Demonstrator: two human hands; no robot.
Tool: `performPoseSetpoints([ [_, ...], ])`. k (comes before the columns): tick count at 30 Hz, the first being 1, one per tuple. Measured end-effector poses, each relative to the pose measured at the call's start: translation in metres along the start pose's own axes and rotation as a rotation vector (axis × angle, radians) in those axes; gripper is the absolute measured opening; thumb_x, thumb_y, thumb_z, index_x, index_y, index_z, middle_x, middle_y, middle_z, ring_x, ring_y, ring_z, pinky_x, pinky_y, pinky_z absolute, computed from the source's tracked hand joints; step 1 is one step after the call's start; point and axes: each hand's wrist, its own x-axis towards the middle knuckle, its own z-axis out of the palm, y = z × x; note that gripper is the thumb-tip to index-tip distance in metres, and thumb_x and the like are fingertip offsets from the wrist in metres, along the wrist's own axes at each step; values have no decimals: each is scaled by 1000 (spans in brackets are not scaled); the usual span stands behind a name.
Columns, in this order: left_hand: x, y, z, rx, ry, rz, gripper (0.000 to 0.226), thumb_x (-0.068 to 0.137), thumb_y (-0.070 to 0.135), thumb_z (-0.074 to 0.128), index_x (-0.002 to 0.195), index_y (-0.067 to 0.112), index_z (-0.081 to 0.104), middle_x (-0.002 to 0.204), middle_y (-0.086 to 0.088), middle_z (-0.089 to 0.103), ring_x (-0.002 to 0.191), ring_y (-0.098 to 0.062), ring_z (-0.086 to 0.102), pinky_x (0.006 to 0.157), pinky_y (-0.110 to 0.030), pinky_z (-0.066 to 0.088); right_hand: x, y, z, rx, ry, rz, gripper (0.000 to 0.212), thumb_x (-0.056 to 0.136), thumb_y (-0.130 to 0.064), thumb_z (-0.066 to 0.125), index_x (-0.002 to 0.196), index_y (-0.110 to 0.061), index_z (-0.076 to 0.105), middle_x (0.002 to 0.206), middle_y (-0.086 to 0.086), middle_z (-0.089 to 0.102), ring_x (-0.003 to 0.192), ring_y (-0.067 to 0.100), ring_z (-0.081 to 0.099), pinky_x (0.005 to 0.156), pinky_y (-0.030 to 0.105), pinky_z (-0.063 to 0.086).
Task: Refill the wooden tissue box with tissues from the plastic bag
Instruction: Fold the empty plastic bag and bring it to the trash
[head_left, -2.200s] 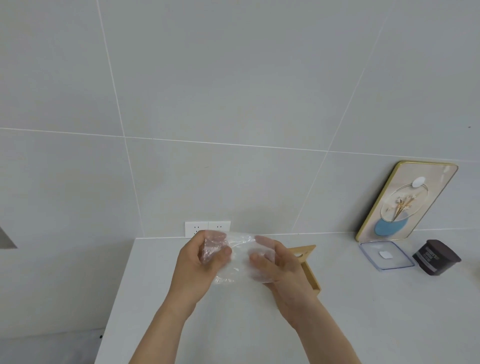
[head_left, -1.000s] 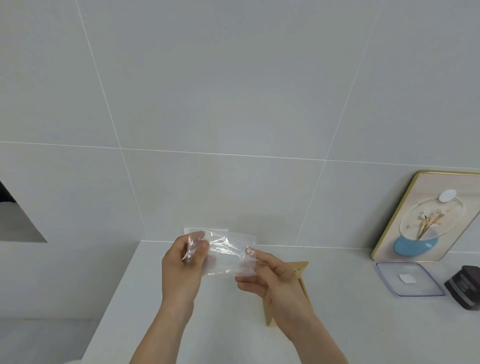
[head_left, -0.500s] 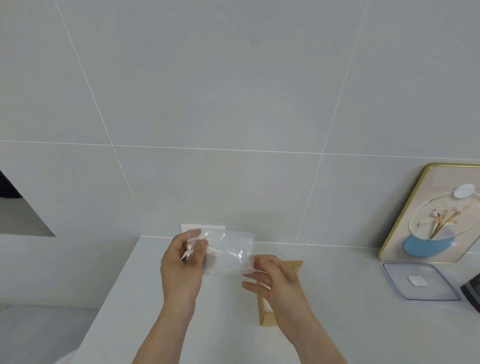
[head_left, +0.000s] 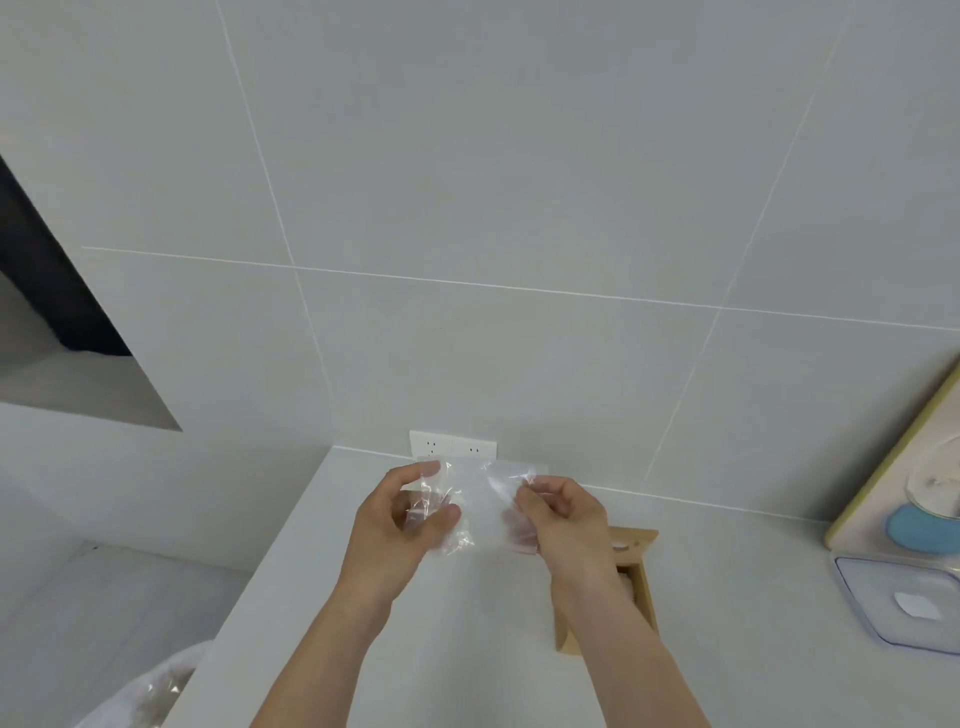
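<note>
A clear, crumpled plastic bag is stretched between my two hands above the white counter. My left hand pinches its left side, and my right hand pinches its right side. The bag looks empty and see-through. The wooden tissue box lies on the counter just behind and under my right wrist, which hides most of it. White tissue shows inside its open part.
A white wall socket sits at the counter's back edge behind the bag. At the right stand a gold-framed picture leaning on the tiled wall and a clear plastic lid. A white bin with a plastic liner is at lower left beside the counter edge.
The view has swung to the left and down, so the box and picture shifted right. My right hand rose and took hold of the bag's right side again. The bag stays held in front of the socket.
</note>
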Motion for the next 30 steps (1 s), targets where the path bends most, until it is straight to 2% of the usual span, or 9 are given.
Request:
performPoseSetpoints([
  [2, 3, -5, -15, -6, 38, -19, 32, 85, 11, 78, 109, 31, 71, 83, -13, 73, 73, -26, 68, 81, -37, 60, 1, 3, 16, -8, 1, -11, 11, 92, -5, 71, 90, -15, 71, 91, 13, 71, 55, 14, 65, 68, 32, 53],
  [6, 11, -15, -48, -82, 135, -59, 23, 88, 9, 74, 107, 23, 72, 72, -5, 73, 69, -25, 72, 71, -32, 63, -3, 8, 53, 0, -40, 33, 19, 94, -13, 72, 111, -18, 64, 104, 16, 71, 61, 18, 72, 59, 29, 58],
  [9, 20, -24, -81, -137, 225, -82, 19, 91, 11, 71, 106, 21, 71, 78, -8, 78, 66, -23, 73, 69, -34, 62, -8, 13, 88, 11, -129, 159, 33, 96, -16, 69, 125, -14, 53, 106, 17, 69, 74, 30, 71, 63, 35, 62],
  [12, 28, -35, -124, -165, 300, -97, 17, 94, 9, 66, 107, 21, 69, 82, -9, 80, 63, -21, 73, 65, -31, 61, -14, 24, 127, -48, -195, 235, 34, 97, -12, 65, 128, -9, 51, 100, 15, 72, 73, 32, 70, 69, 41, 65],
  [14, 33, -44, -158, -170, 353, -115, 18, 97, 9, 62, 109, 21, 68, 85, -10, 80, 67, -27, 75, 65, -33, 62, -17, 36, 158, -108, -265, 286, 37, 96, -12, 67, 129, -8, 51, 105, 19, 76, 75, 33, 74, 75, 45, 66],
  [20, 41, -71, -265, -140, 499, -166, 15, 97, 15, 62, 106, 27, 62, 84, -9, 78, 71, -26, 75, 64, -32, 59, -29, 76, 267, -238, -356, 330, 42, 87, -2, 75, 121, -6, 51, 97, 19, 74, 69, 31, 72, 70, 41, 66],
  [24, 41, -102, -345, -53, 534, -273, 25, 86, 30, 76, 97, 37, 55, 98, -5, 71, 84, -32, 71, 71, -40, 59, -37, 124, 344, -363, -326, 309, 34, 86, -9, 79, 108, -2, 54, 94, 16, 69, 59, 24, 69, 81, 47, 66],
  [27, 42, -132, -394, 7, 600, -368, 28, 81, 24, 78, 85, 35, 53, 94, 0, 68, 81, -33, 69, 62, -46, 55, -41, 162, 390, -454, -280, 285, 27, 86, -12, 78, 87, -7, 52, 89, 15, 66, 62, 25, 66, 68, 41, 67],
  [30, 40, -166, -434, 19, 667, -475, 27, 79, 20, 79, 77, 35, 56, 83, 8, 70, 77, -28, 73, 75, -57, 59, -46, 201, 426, -555, -286, 267, 19, 89, -13, 75, 84, -6, 59, 89, 15, 72, 64, 22, 68, 60, 34, 63],
])
